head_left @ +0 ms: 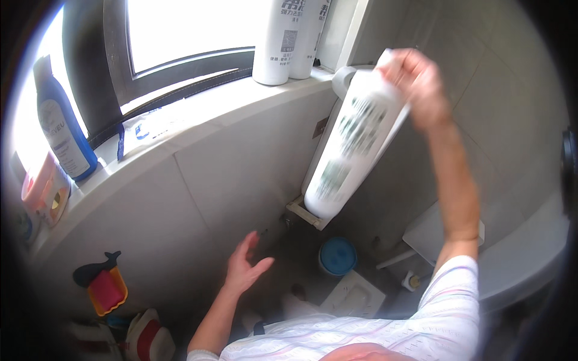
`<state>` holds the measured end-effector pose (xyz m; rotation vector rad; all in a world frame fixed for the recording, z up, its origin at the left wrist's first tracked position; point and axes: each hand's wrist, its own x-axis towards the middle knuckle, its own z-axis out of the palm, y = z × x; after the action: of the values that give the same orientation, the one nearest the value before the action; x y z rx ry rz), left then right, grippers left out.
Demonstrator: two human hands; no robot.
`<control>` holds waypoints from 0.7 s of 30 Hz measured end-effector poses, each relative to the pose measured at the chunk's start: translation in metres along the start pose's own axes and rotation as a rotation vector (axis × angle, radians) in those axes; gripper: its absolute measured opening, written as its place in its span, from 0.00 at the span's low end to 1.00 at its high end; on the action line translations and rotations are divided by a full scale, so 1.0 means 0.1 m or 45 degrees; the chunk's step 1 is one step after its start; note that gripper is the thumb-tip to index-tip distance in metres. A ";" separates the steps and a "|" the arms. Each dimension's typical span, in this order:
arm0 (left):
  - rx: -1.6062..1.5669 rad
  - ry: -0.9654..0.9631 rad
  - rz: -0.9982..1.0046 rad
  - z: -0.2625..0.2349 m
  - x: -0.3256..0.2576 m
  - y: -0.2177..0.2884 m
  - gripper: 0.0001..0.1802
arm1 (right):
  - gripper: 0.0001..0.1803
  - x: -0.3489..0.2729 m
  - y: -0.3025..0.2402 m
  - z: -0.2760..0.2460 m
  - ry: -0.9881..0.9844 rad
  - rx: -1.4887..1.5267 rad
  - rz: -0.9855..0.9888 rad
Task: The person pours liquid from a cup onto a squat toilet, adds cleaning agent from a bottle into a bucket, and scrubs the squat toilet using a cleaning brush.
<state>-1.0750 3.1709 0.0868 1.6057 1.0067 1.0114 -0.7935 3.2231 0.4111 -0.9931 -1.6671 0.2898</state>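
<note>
Overhead, white bottle in the right hand's grip; left hand open, empty, well below.

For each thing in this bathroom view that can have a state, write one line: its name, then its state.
right hand: raised, gripping the big white bottle
big white bottle: held aloft, tilted, blurred
left hand: open, empty, low near the wall
two white bottles: upright on the sill
blue bottle: upright on the sill

A home bathroom seen from above. Grey wall tiles run beneath a window ledge lined with toiletry bottles: a blue bottle far left, white bottles farther right. A white toilet sits at right.
</note>
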 end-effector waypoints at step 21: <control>-0.177 -0.725 -0.155 0.92 0.34 0.19 0.50 | 0.16 -1.51 0.99 -0.11 -0.697 -0.152 1.017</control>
<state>-0.9750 3.1721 0.0915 1.5659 0.6182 0.4807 -0.7343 3.1700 0.2487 -1.7625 -1.6895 1.0760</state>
